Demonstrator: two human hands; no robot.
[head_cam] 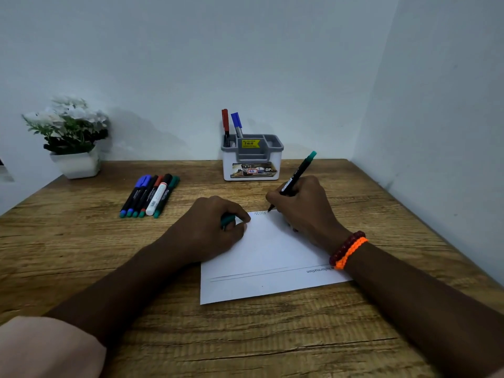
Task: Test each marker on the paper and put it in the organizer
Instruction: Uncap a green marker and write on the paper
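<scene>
Right grip (298, 205) closed around a green-ended marker (297, 174), tip on the paper (270, 257), left grip (215, 227) fisted over a green cap (227, 221), wooden counter (81, 241), organizer (252, 159) by pale wall (245, 50), spare markers (150, 195) left.

My wooden table (272, 336) sits in a corner of pale walls (191, 50); a potted white-flowered plant (69, 132) stands far left.
</scene>
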